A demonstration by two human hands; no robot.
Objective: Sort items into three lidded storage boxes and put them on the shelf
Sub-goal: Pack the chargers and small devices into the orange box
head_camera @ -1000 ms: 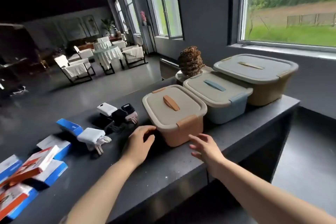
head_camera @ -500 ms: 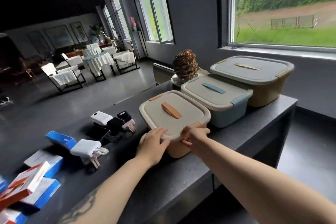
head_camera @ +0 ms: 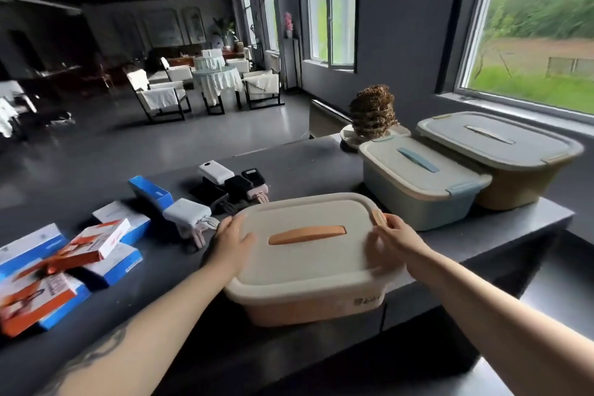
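Dark grey counter (head_camera: 321, 167), running from 8 o'clock to 3 o'clock across my view. Tan box (head_camera: 514, 183) with grey lid, largest of three, at 2 o'clock by the window. Blue box (head_camera: 414, 202) with pale lid and blue handle, touching the tan one, just inward of it. Orange box (head_camera: 302, 305) with cream lid (head_camera: 308, 257) and orange handle, nearest me at the centre, at the counter's front edge, apart from the blue box. My left hand (head_camera: 233, 243) lies on the lid's 9 o'clock end, fingers curled over its rim. My right hand (head_camera: 393, 239) grips the 3 o'clock end, fingertips on the orange latch (head_camera: 378, 219). Cartons (head_camera: 64, 264), blue, white and orange, heaped at 9 o'clock. Power banks (head_camera: 225, 185), white, black and pink, clustered at 11 o'clock of the orange box. Brown woven ornament (head_camera: 373, 112) on a white dish, at 1 o'clock behind the blue box.
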